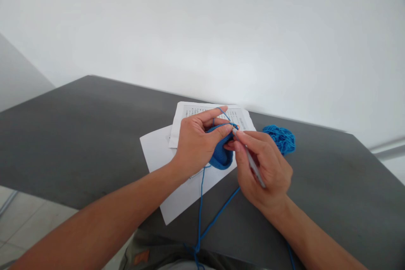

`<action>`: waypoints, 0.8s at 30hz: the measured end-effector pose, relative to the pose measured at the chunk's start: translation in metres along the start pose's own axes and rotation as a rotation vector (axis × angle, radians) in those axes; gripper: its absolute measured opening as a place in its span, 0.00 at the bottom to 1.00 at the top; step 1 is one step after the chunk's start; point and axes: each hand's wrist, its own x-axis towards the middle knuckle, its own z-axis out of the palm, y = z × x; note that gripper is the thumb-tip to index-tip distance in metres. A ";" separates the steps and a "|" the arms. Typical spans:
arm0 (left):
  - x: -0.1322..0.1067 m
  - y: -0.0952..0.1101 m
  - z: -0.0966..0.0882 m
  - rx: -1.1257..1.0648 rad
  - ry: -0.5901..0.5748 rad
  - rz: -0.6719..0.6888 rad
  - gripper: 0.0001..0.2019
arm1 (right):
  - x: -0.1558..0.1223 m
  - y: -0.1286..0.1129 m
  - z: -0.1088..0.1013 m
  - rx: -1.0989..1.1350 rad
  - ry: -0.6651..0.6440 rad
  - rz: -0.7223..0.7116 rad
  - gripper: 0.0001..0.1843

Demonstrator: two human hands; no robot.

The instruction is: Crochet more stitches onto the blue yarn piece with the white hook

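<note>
The right hand's grip [272, 171] was clamped on a grey-handled hook [255, 166], held slantwise between thumb and fingers, its upper end meeting the edge of a blue crocheted piece [221, 159]. The left hand's grip [196, 136] was closed on that piece, thumb on the near side, with a blue strand running over the raised index finger. A small orange bit [238, 127] showed just beside the top of the hook.

The piece — cupped, its hollow partly in view — was held above two papers: a printed sheet [177, 128] overlapping a larger white sheet [155, 152]. Both lay on the dark grey counter [95, 143]. Two yarn lengths [200, 204] slanted down to meet near the counter's front edge, over dark trousers [158, 249]. A loose blue yarn bundle [281, 139] sat just beyond the right hand — near a white wall [202, 29].
</note>
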 end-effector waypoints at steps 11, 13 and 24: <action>0.005 0.019 -0.013 -0.178 -0.259 -0.168 0.17 | 0.005 0.007 -0.012 -0.061 -0.032 -0.286 0.30; 0.007 0.020 -0.016 -0.159 -0.271 -0.169 0.18 | 0.008 0.009 -0.018 0.033 -0.062 -0.211 0.29; 0.017 0.019 -0.024 -0.035 -0.297 -0.222 0.19 | 0.023 0.024 -0.040 0.443 -0.182 0.127 0.24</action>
